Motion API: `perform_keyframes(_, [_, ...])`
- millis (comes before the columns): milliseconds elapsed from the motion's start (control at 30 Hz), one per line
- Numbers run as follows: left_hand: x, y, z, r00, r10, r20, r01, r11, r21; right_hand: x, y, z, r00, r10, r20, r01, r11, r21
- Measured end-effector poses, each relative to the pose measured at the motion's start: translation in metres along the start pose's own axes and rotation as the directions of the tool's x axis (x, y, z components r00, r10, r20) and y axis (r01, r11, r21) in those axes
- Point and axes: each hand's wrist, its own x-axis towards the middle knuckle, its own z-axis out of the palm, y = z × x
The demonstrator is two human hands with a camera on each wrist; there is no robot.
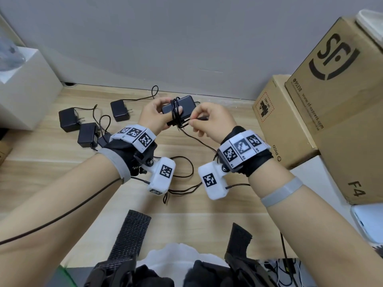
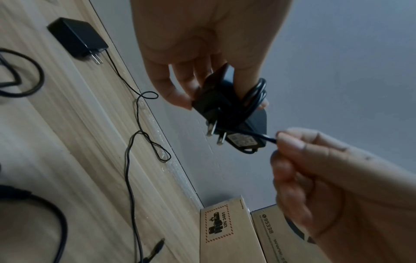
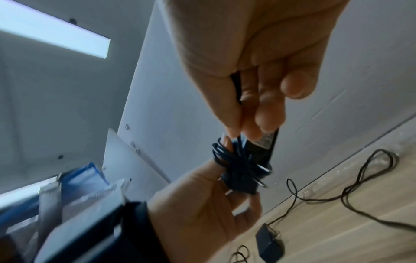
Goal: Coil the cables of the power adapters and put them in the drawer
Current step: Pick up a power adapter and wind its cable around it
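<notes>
Above the desk's middle, nearest the wearer, the left hand grips the adapter, its long axis running left to right. The cable wraps across it; the right hand, just right, pinches the free end. Three adapters lie unwound toward the left edge.

Black power adapter, cable coiled around
</notes>
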Motion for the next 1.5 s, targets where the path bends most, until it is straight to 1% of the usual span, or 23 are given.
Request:
perform_keyframes(67, [-0.003, -0.002, 0.003, 1.000, -0.008, 0.015, 0.008, 1.000, 0.006, 0.003, 0.000, 0.000, 0.999, 0.019, -0.036, -0.014, 0.988, 0.151])
perform_keyframes(133, [-0.004, -0.003, 0.005, 0.999, -0.024, 0.026, 0.024, 1.000, 0.000, 0.005, 0.001, 0.000, 0.999, 0.004, -0.043, 0.006, 0.970, 0.243])
perform_keyframes(233, [-0.006, -0.002, 0.006, 0.998, -0.043, 0.044, 0.043, 0.999, -0.013, 0.008, 0.005, 0.001, 0.998, -0.002, -0.069, 0.020, 0.965, 0.262])
perform_keyframes(300, [-0.005, -0.002, 0.006, 0.996, -0.062, 0.066, 0.064, 0.998, -0.030, 0.009, 0.007, 0.002, 0.997, 0.019, -0.073, 0.001, 0.966, 0.260])
perform_keyframes(367, [-0.004, -0.001, 0.005, 0.992, -0.085, 0.098, 0.091, 0.994, -0.061, 0.010, 0.008, 0.005, 0.997, 0.038, -0.068, -0.020, 0.969, 0.246])
perform_keyframes(433, [-0.005, -0.002, 0.005, 0.984, -0.091, 0.154, 0.103, 0.992, -0.071, 0.011, 0.008, 0.006, 0.994, 0.053, -0.097, -0.030, 0.974, 0.224])
perform_keyframes(500, [-0.005, -0.003, 0.006, 0.976, -0.082, 0.203, 0.096, 0.994, -0.060, 0.012, 0.009, 0.004, 0.987, 0.079, -0.140, -0.049, 0.976, 0.210])
perform_keyframes(567, [-0.006, -0.005, 0.007, 0.974, -0.072, 0.213, 0.085, 0.995, -0.050, 0.012, 0.007, 0.003, 0.984, 0.097, -0.152, -0.070, 0.982, 0.176])
perform_keyframes(767, [-0.007, -0.006, 0.012, 0.977, -0.059, 0.206, 0.073, 0.996, -0.061, 0.015, 0.003, 0.004, 0.977, 0.111, -0.185, -0.095, 0.991, 0.090])
perform_keyframes(967, [-0.005, -0.006, 0.014, 0.986, -0.078, 0.147, 0.093, 0.991, -0.096, 0.016, 0.002, 0.003, 0.969, 0.142, -0.201, -0.138, 0.990, 0.034])
perform_keyframes(1033, [-0.005, -0.006, 0.015, 0.988, -0.074, 0.135, 0.085, 0.993, -0.077, 0.016, 0.002, 0.004, 0.975, 0.142, -0.170, -0.144, 0.990, 0.003])
perform_keyframes(1200, [-0.005, -0.009, 0.014, 0.999, -0.029, 0.020, 0.029, 1.000, 0.006, 0.016, 0.003, 0.003, 0.992, 0.094, -0.087, -0.105, 0.987, -0.120])
perform_keyframes(1267, [-0.005, -0.009, 0.013, 1.000, -0.002, 0.000, 0.002, 0.999, 0.032, 0.017, 0.004, 0.003, 0.995, 0.084, -0.057, -0.093, 0.983, -0.160])
perform_keyframes(1367, [-0.006, -0.008, 0.012, 0.999, 0.033, 0.011, -0.034, 0.997, 0.063, 0.018, 0.003, 0.005, 0.996, 0.080, -0.049, -0.088, 0.978, -0.187])
perform_keyframes(1500, [-0.008, -0.007, 0.012, 0.996, 0.065, 0.057, -0.070, 0.992, 0.100, 0.019, 0.004, 0.008, 0.987, 0.079, -0.138, -0.104, 0.978, -0.181])
